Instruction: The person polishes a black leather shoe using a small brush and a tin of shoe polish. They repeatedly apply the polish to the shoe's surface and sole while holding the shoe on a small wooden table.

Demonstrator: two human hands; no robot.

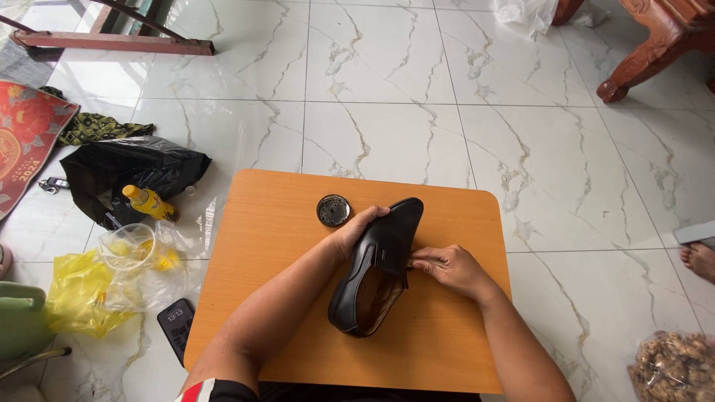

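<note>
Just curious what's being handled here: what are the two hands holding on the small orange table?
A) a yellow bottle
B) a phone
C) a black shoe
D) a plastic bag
C: both the left hand and right hand grip a black shoe on the orange table.

The left hand [356, 232] is hiding part of the shoe [376, 268]. The right hand's [447, 268] fingertips are disappearing behind its side. A foot [698, 259] is being cut off by the right edge, a bag [674, 366] by the corner.
</note>
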